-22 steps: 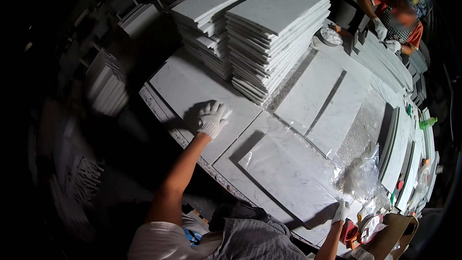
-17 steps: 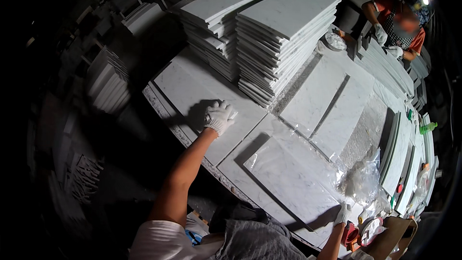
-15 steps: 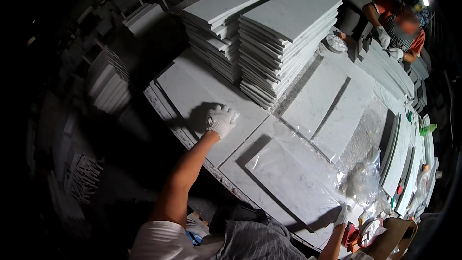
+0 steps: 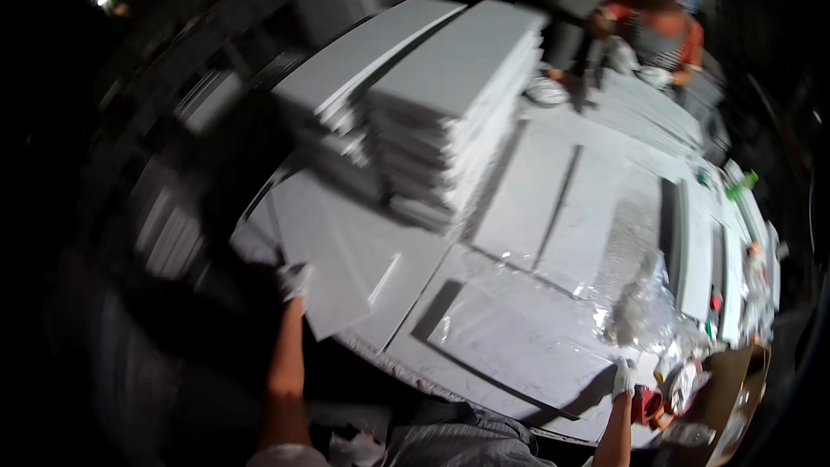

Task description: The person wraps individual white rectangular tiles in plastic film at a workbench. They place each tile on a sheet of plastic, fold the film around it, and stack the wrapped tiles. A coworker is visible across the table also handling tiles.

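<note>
My left hand (image 4: 296, 280), in a white knit glove, grips the outer edge of a pale marble slab (image 4: 324, 246). That slab lies askew, tilted off the worktable, and its near corner juts past the table's edge. My right hand (image 4: 624, 376), gloved too, is at the right end of a plastic-covered marble slab (image 4: 519, 342). Its fingers are small and blurred, so their grip is unclear. Beside it are a red tape dispenser (image 4: 646, 405) and a cardboard box (image 4: 731, 402).
Two tall stacks of slabs, left (image 4: 367, 47) and right (image 4: 462, 60), stand at the table's far side. Crumpled clear plastic (image 4: 640, 320) lies toward the right. A co-worker in an orange top (image 4: 692, 43) bends over slabs at the far right. A green bottle (image 4: 742, 186) lies nearby.
My left hand has gone from lying on the slab's top to its outer edge, and the slab has turned and tilted toward me. My right hand stays near the same spot. The view has shifted.
</note>
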The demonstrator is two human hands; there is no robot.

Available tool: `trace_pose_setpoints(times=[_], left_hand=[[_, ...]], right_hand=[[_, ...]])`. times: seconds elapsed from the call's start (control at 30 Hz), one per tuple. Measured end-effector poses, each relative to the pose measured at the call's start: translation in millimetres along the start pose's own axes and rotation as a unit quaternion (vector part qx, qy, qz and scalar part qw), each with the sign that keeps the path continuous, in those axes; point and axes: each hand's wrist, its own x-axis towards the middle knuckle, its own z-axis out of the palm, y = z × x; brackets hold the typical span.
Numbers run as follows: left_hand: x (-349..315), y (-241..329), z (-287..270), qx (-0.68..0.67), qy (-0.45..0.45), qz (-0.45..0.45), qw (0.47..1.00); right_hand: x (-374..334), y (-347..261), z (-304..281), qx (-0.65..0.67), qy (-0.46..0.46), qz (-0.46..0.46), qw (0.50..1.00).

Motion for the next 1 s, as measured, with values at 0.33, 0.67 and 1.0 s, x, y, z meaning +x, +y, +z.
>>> trace_pose_setpoints(times=[0.33,0.67,1.0], left_hand=[[72,-45,-55,-0.040,-0.194,-0.230,0.953],[-16,67,-22,-0.268,-0.340,-0.114,0.894],[-187,104,-121,-0.169,-0.268,-0.083,0.945]], right_hand=[[-1,-25,24,-0.053,-0.007,0.027,0.998],[-6,-18,9,-0.082,-0.014,0.044,0.996],[-6,-16,10,-0.109,0.000,0.032,0.994]])
